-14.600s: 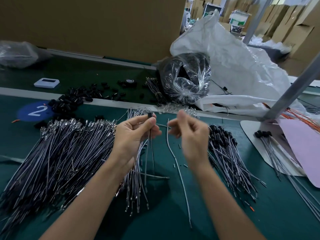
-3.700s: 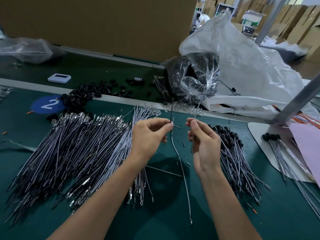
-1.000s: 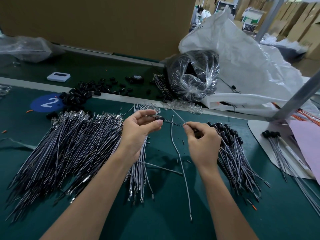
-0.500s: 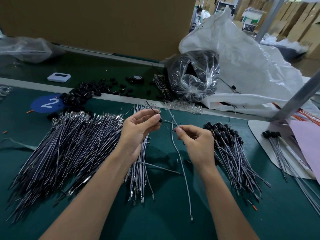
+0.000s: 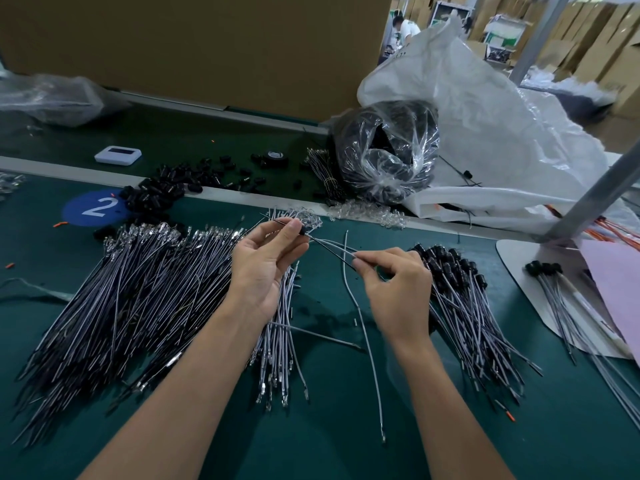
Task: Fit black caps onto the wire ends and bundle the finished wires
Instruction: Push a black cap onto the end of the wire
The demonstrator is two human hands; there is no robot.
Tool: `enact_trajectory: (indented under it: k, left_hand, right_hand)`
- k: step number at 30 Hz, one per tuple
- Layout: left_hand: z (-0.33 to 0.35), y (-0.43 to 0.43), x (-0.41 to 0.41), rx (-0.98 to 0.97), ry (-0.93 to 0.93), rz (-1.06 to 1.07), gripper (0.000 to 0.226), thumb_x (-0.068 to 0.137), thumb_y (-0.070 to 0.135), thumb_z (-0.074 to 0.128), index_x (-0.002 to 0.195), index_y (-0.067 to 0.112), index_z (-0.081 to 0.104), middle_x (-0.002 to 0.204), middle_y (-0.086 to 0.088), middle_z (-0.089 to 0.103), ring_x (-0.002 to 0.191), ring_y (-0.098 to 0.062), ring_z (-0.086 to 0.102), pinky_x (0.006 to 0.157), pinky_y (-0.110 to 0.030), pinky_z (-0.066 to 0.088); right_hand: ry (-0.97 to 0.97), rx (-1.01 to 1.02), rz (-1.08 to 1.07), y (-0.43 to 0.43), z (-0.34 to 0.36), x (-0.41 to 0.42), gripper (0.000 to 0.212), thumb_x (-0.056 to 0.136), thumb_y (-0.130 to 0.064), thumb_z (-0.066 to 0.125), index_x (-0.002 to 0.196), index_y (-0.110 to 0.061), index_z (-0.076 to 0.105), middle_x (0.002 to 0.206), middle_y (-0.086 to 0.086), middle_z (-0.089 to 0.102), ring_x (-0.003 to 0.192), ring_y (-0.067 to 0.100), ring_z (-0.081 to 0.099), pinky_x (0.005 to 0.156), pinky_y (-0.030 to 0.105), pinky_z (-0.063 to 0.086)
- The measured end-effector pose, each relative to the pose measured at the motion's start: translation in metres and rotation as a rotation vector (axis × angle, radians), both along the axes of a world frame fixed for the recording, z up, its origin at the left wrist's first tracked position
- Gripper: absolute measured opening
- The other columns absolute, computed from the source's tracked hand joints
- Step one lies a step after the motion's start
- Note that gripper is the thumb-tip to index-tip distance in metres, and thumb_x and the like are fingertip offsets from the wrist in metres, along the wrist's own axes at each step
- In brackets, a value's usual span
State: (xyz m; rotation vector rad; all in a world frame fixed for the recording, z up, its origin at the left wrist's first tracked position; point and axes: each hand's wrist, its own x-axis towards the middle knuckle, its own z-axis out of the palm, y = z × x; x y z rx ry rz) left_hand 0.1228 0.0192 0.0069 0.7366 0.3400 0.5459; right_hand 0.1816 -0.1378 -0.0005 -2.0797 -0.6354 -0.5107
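Clock taken from my hands at centre, 12 pointing away from me.

Step in hand: seating one cap on one wire. My left hand [image 5: 266, 261] pinches a black cap [image 5: 303, 231] between thumb and forefinger, with the other fingers loosely curled. My right hand [image 5: 398, 289] pinches the thin wire [image 5: 332, 249] a little back from the cap, on its 4 o'clock side. A thin end shows beyond the cap toward 10; I cannot tell whether the cap is fully seated.

To do it well, I judge:
- grip the wire close to the cap, so that it does not buckle;
- push along the wire's own line, with the cap held steady;
- check the seat before letting go.

Around:
- uncapped wires [image 5: 138, 289], a big fan at 9;
- capped wires [image 5: 457, 289], a heap at 3, just beside my right hand; this one probably goes there;
- loose caps [image 5: 162, 192] at 11, within reach;
- a clear bag [image 5: 384, 154] of dark stock at 1, with a white sack [image 5: 502, 133] behind it.

In the way: a stray grey wire [image 5: 360, 323] lies on the green mat [image 5: 329, 445] between my wrists and runs toward 6. It could snag the wire I am working. A small bunch [image 5: 280, 341] lies under my left wrist.
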Motion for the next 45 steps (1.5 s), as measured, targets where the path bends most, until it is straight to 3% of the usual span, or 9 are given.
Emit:
enact_trajectory:
  k: [7, 14, 22, 29, 32, 35, 41, 45]
  left_hand:
    - [-0.001, 0.0, 0.001, 0.011, -0.001, 0.001, 0.022, 0.065, 0.012, 0.074, 0.085, 0.007, 0.067, 0.078, -0.007, 0.073, 0.071, -0.017, 0.072, 0.066, -0.022, 0.058]
    - [-0.001, -0.005, 0.001, 0.059, -0.024, -0.021, 0.022, 0.064, 0.011, 0.075, 0.084, 0.006, 0.068, 0.077, -0.007, 0.073, 0.07, -0.018, 0.072, 0.068, -0.024, 0.059]
    - [-0.003, -0.017, 0.002, 0.175, -0.034, -0.064, 0.021, 0.063, 0.008, 0.077, 0.081, 0.005, 0.067, 0.077, -0.008, 0.073, 0.069, -0.019, 0.071, 0.066, -0.024, 0.058]
    - [-0.006, -0.024, 0.002, 0.368, 0.041, -0.098, 0.016, 0.072, 0.005, 0.077, 0.087, 0.006, 0.072, 0.079, -0.009, 0.074, 0.076, -0.018, 0.072, 0.069, -0.025, 0.058]
    - [-0.007, -0.025, 0.002, 0.433, 0.057, -0.117, 0.01, 0.077, 0.001, 0.075, 0.084, 0.008, 0.074, 0.081, -0.011, 0.075, 0.077, -0.018, 0.072, 0.07, -0.026, 0.059]
    - [-0.006, -0.027, 0.0, 0.411, 0.057, -0.144, 0.008, 0.071, 0.01, 0.078, 0.079, 0.011, 0.077, 0.082, -0.011, 0.075, 0.075, -0.017, 0.072, 0.065, -0.023, 0.058]
    - [-0.003, -0.023, -0.001, 0.306, 0.046, -0.295, 0.022, 0.072, 0.02, 0.071, 0.088, 0.007, 0.075, 0.091, -0.013, 0.075, 0.079, -0.02, 0.073, 0.068, -0.023, 0.058]
    - [0.002, -0.025, -0.001, 0.421, 0.079, -0.098, 0.017, 0.073, 0.023, 0.071, 0.084, 0.012, 0.076, 0.085, -0.004, 0.076, 0.078, -0.014, 0.072, 0.065, -0.023, 0.057]
  right_hand:
    - [0.034, 0.044, -0.002, 0.0, 0.001, 0.001, 0.009, 0.081, -0.014, 0.077, 0.09, -0.017, 0.079, 0.08, -0.005, 0.069, 0.082, 0.017, 0.054, 0.074, 0.027, 0.046]
    - [0.022, 0.047, -0.009, -0.001, 0.0, 0.001, 0.009, 0.081, -0.014, 0.077, 0.09, -0.017, 0.079, 0.08, -0.006, 0.069, 0.082, 0.018, 0.056, 0.073, 0.026, 0.045]
    - [0.013, 0.053, 0.044, 0.002, 0.0, -0.001, 0.007, 0.081, -0.014, 0.077, 0.088, -0.017, 0.078, 0.076, -0.008, 0.066, 0.077, 0.013, 0.051, 0.07, 0.013, 0.037]
    - [-0.033, 0.013, 0.111, 0.006, 0.0, -0.005, 0.016, 0.081, -0.012, 0.077, 0.097, -0.014, 0.078, 0.081, -0.003, 0.07, 0.078, 0.016, 0.055, 0.073, 0.026, 0.046]
    - [-0.022, 0.029, 0.157, 0.007, 0.001, -0.005, 0.022, 0.082, -0.016, 0.077, 0.104, -0.015, 0.075, 0.082, -0.005, 0.068, 0.076, 0.004, 0.053, 0.073, 0.014, 0.041]
    - [-0.046, 0.048, 0.169, 0.007, 0.001, -0.007, 0.016, 0.081, -0.013, 0.077, 0.096, -0.015, 0.076, 0.076, -0.011, 0.063, 0.072, -0.003, 0.05, 0.069, 0.008, 0.037]
    - [-0.076, 0.061, 0.141, 0.005, 0.002, -0.005, 0.014, 0.081, -0.011, 0.077, 0.095, -0.013, 0.075, 0.083, -0.003, 0.067, 0.076, 0.01, 0.056, 0.07, 0.014, 0.04]
    - [-0.064, 0.042, 0.145, 0.006, -0.003, -0.005, 0.012, 0.084, -0.008, 0.073, 0.096, -0.011, 0.073, 0.091, 0.0, 0.064, 0.084, 0.015, 0.057, 0.075, 0.023, 0.047]
